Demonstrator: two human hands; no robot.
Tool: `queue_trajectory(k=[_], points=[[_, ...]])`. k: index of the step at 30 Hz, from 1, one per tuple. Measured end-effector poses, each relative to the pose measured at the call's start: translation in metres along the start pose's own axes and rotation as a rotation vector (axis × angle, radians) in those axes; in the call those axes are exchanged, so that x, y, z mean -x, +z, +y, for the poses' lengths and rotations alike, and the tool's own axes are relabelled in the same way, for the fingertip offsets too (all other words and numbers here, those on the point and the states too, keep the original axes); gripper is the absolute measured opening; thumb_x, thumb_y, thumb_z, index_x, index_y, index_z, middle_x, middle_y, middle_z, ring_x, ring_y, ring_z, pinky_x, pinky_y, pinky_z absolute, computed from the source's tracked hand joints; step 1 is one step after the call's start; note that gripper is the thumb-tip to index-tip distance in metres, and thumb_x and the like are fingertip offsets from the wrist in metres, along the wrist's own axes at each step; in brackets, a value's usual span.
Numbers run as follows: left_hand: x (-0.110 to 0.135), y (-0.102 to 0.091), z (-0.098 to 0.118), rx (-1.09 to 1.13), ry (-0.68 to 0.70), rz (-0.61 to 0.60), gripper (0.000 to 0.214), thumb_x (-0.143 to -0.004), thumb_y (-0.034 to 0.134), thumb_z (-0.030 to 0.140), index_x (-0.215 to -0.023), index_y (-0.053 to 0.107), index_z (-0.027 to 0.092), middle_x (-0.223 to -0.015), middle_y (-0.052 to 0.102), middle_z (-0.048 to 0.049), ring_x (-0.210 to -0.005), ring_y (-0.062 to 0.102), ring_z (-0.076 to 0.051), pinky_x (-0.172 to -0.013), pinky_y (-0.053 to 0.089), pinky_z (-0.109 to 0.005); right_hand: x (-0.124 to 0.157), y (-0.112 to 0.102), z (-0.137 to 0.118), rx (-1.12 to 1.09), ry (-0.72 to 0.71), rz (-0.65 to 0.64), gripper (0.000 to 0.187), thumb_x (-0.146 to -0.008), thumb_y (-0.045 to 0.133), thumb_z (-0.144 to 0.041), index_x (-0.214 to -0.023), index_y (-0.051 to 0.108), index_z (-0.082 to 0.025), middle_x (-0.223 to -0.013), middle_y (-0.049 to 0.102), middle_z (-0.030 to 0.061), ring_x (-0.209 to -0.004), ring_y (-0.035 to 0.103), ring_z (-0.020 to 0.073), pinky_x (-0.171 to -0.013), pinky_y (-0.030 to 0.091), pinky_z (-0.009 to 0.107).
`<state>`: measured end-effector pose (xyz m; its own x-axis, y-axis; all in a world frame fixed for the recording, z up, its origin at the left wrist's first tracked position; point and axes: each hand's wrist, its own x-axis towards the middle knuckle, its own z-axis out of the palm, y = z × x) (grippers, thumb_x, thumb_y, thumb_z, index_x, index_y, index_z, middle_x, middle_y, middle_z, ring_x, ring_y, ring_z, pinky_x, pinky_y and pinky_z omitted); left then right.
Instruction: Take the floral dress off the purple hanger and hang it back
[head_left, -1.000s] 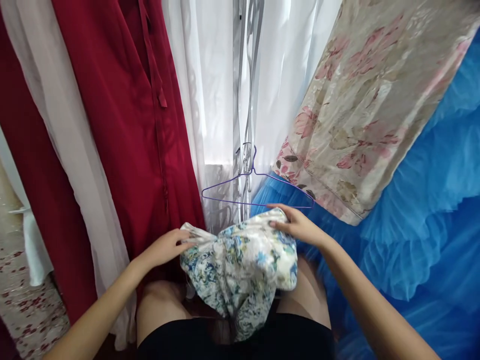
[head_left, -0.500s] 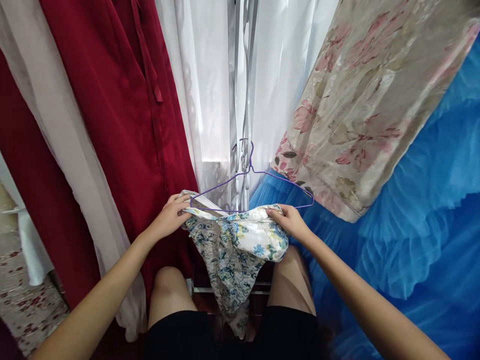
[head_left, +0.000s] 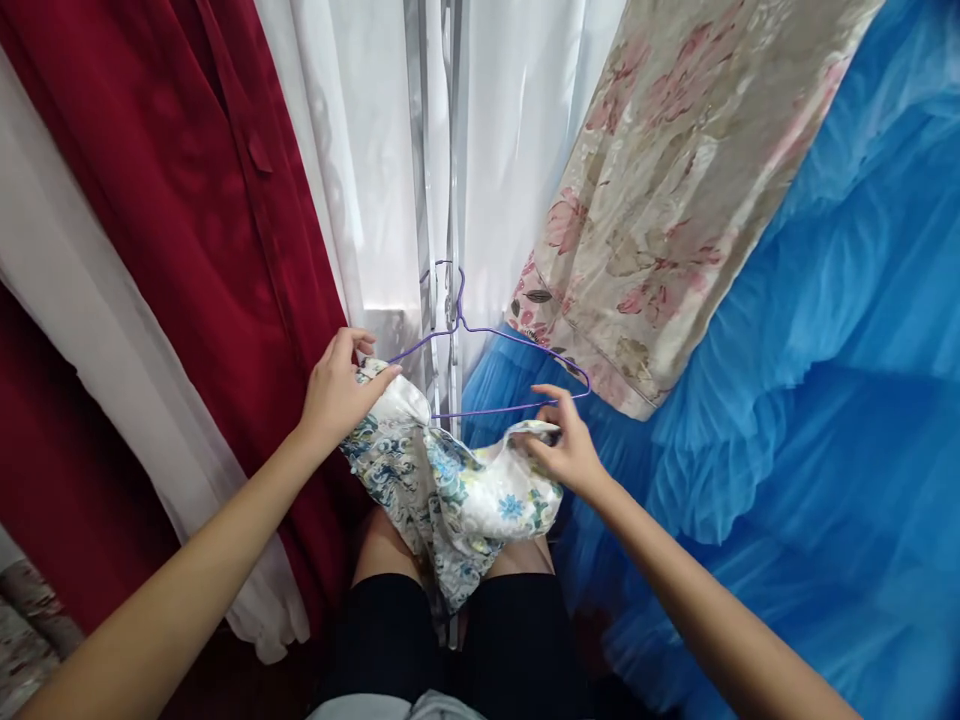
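A white garment with a blue and yellow floral print [head_left: 472, 490] hangs in front of my thighs, its lower part bunched to a point. My left hand [head_left: 341, 385] pinches its upper left edge, which now covers the left end of a thin purple hanger [head_left: 510, 408]. My right hand [head_left: 566, 445] grips the garment's upper right edge between thumb and fingers, with the index finger up by the hanger's lower bar. The hanger's right end is bare, and its hook hangs by narrow white straps [head_left: 454, 190].
Dark red cloth [head_left: 172, 170] and pale cloth [head_left: 82, 300] hang on the left. White fabric [head_left: 375, 170] hangs behind the straps. To the right are a beige floral cloth [head_left: 660, 220] and layered blue tulle [head_left: 825, 420].
The garment's left edge has gone up over the hanger's left end with my left hand. My right hand's index finger has lifted toward the hanger. The view has shifted to the right.
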<state>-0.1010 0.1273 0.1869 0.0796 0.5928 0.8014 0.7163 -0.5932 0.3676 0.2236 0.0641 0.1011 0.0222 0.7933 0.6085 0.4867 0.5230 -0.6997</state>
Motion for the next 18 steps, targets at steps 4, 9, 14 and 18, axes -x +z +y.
queue_trajectory(k=[4, 9, 14, 18], points=[[0.003, -0.003, -0.004, -0.072, 0.028, -0.05, 0.027, -0.087, 0.066, 0.047, -0.087, 0.06, 0.02, -0.087, 0.065, -0.0012, -0.078, 0.06, -0.018, -0.077, 0.046, -0.029, -0.008, -0.042, 0.013, 0.127, -0.056, 0.101, 0.092, -0.081, 0.071, -0.037, -0.157, 0.024, -0.016, -0.07, 0.057, -0.0039, -0.062, 0.053, 0.0193, -0.066, 0.044, 0.032], [0.002, -0.007, -0.003, -0.087, 0.122, -0.044, 0.024, -0.092, 0.061, 0.042, -0.086, 0.065, 0.019, -0.09, 0.063, -0.0037, -0.084, 0.061, -0.018, -0.08, 0.045, -0.029, -0.044, -0.067, 0.008, 0.349, 0.032, -0.034, 0.06, -0.082, 0.068, -0.046, -0.132, 0.063, -0.012, -0.08, 0.07, 0.0073, -0.068, 0.062, 0.0233, -0.07, 0.047, 0.036], [0.004, -0.006, -0.009, -0.069, 0.113, -0.046, 0.027, -0.094, 0.058, 0.043, -0.087, 0.068, 0.019, -0.092, 0.063, -0.0044, -0.085, 0.062, -0.019, -0.082, 0.047, -0.029, -0.059, -0.061, 0.002, 0.468, 0.075, 0.053, 0.064, -0.08, 0.072, -0.047, -0.133, 0.056, -0.015, -0.087, 0.073, 0.009, -0.075, 0.067, 0.0258, -0.067, 0.047, 0.033], [0.002, -0.005, -0.017, -0.073, 0.104, -0.055, 0.028, -0.095, 0.057, 0.045, -0.09, 0.07, 0.02, -0.093, 0.063, -0.0047, -0.088, 0.063, -0.02, -0.084, 0.048, -0.029, -0.066, -0.056, 0.005, 0.441, 0.044, -0.01, 0.052, -0.082, 0.069, -0.043, -0.124, 0.062, -0.014, -0.085, 0.073, 0.0089, -0.076, 0.066, 0.0255, -0.068, 0.046, 0.032]])
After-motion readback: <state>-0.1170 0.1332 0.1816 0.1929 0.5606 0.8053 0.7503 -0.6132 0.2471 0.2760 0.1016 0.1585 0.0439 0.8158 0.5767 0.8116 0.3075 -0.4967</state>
